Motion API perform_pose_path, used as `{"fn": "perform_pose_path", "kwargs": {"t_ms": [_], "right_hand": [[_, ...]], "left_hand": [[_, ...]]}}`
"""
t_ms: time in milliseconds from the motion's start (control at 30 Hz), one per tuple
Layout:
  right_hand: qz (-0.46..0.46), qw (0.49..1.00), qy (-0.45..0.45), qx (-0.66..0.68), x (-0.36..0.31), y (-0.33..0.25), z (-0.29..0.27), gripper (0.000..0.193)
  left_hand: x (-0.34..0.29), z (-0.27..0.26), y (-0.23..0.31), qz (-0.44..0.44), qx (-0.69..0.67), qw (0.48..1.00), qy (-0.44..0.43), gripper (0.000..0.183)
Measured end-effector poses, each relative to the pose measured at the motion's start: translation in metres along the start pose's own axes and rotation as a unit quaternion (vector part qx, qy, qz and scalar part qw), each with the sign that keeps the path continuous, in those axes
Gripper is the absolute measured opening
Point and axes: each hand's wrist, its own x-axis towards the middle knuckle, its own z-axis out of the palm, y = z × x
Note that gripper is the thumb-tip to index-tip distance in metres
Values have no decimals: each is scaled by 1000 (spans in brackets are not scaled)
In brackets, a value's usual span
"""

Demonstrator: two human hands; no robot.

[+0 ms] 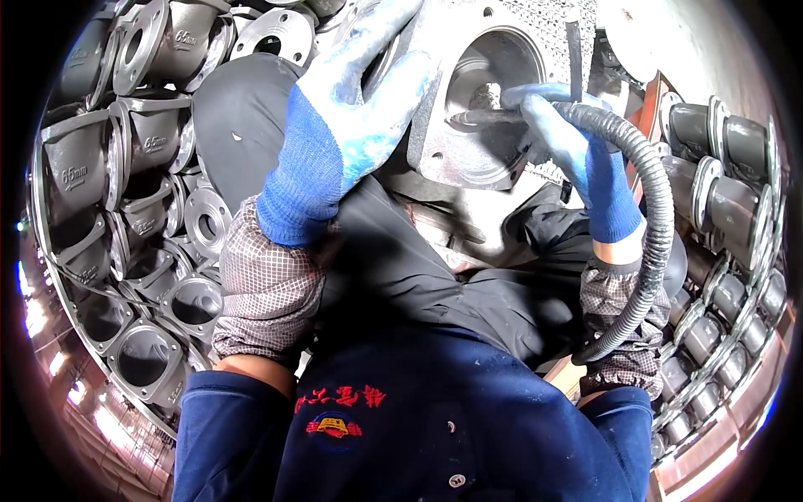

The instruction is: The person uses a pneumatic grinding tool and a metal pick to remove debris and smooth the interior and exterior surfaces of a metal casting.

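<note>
A grey cast-metal valve body [431, 159] stands in front of me, its wide round opening turned toward me. My left hand [360, 109], in a blue and white coated glove, grips its left side, with the thumb and fingers apart around a flange edge. In a matching glove, my right hand [559, 125] is closed around a slim grinding tool at the opening's right side. The tool's narrow tip [477, 118] reaches inside the opening, near a rough pale lump. From this tool a ribbed grey hose [657, 201] curves down past my right forearm.
Stacked grey valve castings [150, 138] fill the left side, close to my knee. More flanged castings [728, 201] stand in rows on the right. A rough, pitted grey block [556, 25] is behind the valve body. My dark-trousered legs [401, 251] are below it.
</note>
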Motion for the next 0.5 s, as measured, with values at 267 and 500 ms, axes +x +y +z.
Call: {"fn": "perform_pose_path", "kwargs": {"t_ms": [267, 500], "right_hand": [[29, 998, -12, 53, -2, 7, -1, 17], [62, 995, 3, 74, -3, 13, -2, 21]], "left_hand": [[-1, -1, 1, 27, 54, 998, 5, 46], [0, -1, 1, 55, 81, 995, 8, 46]]}}
